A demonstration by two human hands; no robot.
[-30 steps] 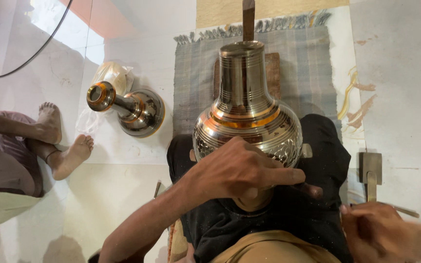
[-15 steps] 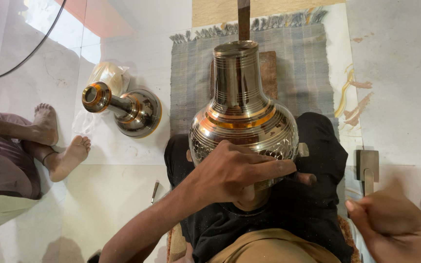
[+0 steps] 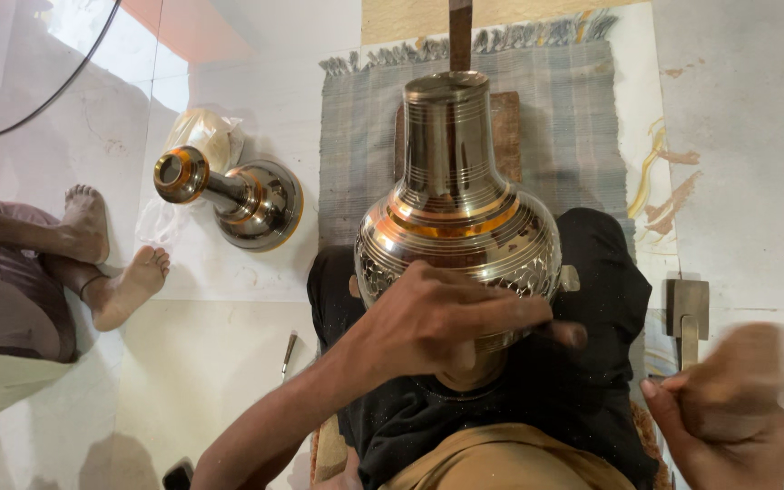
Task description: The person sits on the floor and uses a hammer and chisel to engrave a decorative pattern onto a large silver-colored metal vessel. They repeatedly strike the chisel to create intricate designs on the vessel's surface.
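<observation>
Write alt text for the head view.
A left hand rests on a large engraved brass vase lying on a dark cloth, while the blurred right hand is raised beside it. A smaller vase lies on the floor.

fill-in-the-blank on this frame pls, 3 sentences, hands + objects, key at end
1. The left hand rests on the engraved ____ vase.
2. The vase lies over a ____ cloth on the person's lap.
3. The right hand is closed in a fist and ____ from the vase.

Missing words: metal; black; apart
</observation>
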